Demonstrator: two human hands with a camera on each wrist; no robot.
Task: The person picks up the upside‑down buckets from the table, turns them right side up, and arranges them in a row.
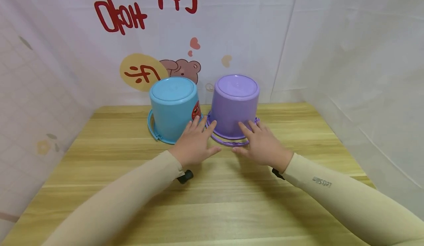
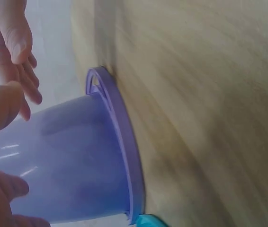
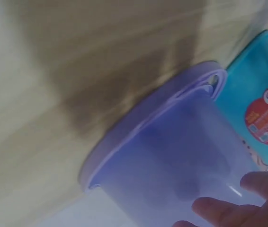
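head view: a purple bucket (image 1: 235, 108) and a blue bucket (image 1: 170, 109) stand bottom-up, side by side, towards the far edge of the wooden table (image 1: 215, 209). the person's left hand (image 1: 193, 144) is in front of the space between them, the right hand (image 1: 263, 144) in front of the purple one; on both, the fingers are spread and grip nothing. neither bucket is lifted, so a hold seems yet to be made.

left wrist view: the purple bucket's handle (image 2: 129, 153) lies folded down around the rim; whether fingers touch the wall is hard to tell in this blur.

right wrist view: separated fingers overlap the purple wall; the blue bucket's red sticker (image 3: 257, 118) shows beyond.
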